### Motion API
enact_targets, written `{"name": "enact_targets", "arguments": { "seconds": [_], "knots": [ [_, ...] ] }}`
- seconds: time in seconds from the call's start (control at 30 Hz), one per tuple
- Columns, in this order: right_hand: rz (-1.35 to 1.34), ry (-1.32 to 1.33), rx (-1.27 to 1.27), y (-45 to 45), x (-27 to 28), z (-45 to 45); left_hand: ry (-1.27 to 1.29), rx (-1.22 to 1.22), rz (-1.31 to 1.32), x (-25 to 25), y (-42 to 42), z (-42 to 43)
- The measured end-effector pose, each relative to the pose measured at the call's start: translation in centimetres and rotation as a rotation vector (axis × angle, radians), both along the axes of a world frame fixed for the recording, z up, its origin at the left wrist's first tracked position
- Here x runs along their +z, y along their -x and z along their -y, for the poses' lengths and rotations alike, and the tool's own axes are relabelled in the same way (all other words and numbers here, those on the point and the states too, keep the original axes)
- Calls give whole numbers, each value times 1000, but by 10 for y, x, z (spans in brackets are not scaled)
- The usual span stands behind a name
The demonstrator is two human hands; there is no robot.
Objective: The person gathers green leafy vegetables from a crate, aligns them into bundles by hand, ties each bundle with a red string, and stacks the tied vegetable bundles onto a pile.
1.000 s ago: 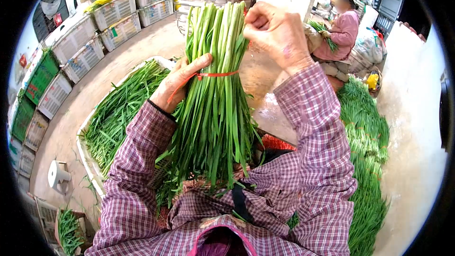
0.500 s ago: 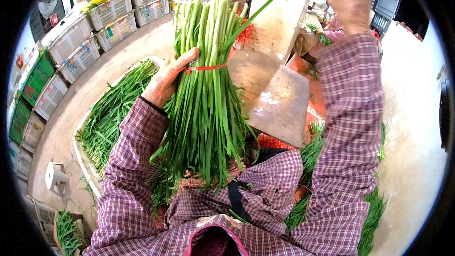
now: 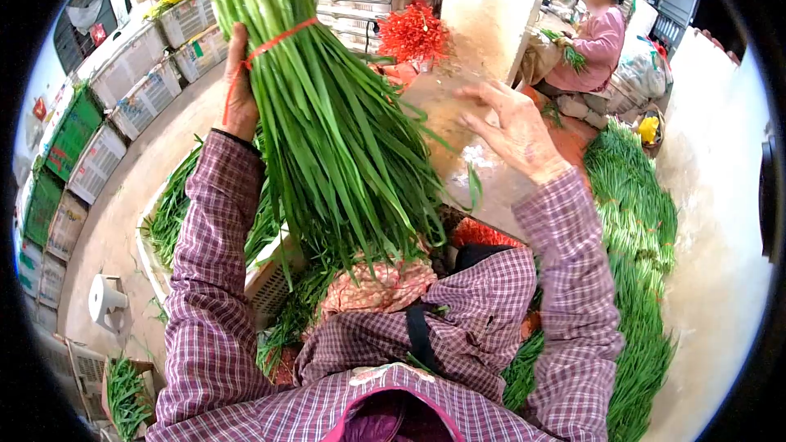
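Observation:
My left hand (image 3: 239, 90) is closed around a large bundle of garlic chives (image 3: 327, 131), just at the red tie (image 3: 282, 42) that binds it. The pale stalk ends point up and away, and the green leaves fan out down toward my lap. To the right of the bundle my right hand (image 3: 520, 131) is held in the air with its fingers apart and nothing in them. A loose strip of leaf (image 3: 474, 187) hangs in the air below that hand, over the worn board (image 3: 499, 205).
A crate (image 3: 155, 266) of loose chives stands at my left. Many tied chives (image 3: 630, 278) lie along the right wall. Red ties (image 3: 413, 33) sit on the board's far end. Stacked crates (image 3: 135, 102) line the left, and a person in pink (image 3: 594, 49) sits at back right.
My left hand has moved up and left with the bundle, which now tilts. My right hand has come down from the top and let go of a long leaf.

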State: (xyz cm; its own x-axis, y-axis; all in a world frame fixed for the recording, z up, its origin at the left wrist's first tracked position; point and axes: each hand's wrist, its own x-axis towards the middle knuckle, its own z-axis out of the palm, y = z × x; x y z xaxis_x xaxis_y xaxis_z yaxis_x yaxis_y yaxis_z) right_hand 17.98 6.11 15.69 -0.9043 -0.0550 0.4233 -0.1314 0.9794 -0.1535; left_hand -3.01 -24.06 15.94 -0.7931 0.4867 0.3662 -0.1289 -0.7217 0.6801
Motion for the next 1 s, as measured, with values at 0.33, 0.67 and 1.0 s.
{"name": "enact_targets", "arguments": {
  "seconds": [0.33,0.67,1.0],
  "knots": [
    [-515,363,201,34,19,80,291,721,-903,2,27,-8],
    [-614,782,145,14,-53,62,341,608,-1105,-18,68,-74],
    [-730,533,-231,-115,-43,14,299,-126,-575,17,-78,-197]
  ]
}}
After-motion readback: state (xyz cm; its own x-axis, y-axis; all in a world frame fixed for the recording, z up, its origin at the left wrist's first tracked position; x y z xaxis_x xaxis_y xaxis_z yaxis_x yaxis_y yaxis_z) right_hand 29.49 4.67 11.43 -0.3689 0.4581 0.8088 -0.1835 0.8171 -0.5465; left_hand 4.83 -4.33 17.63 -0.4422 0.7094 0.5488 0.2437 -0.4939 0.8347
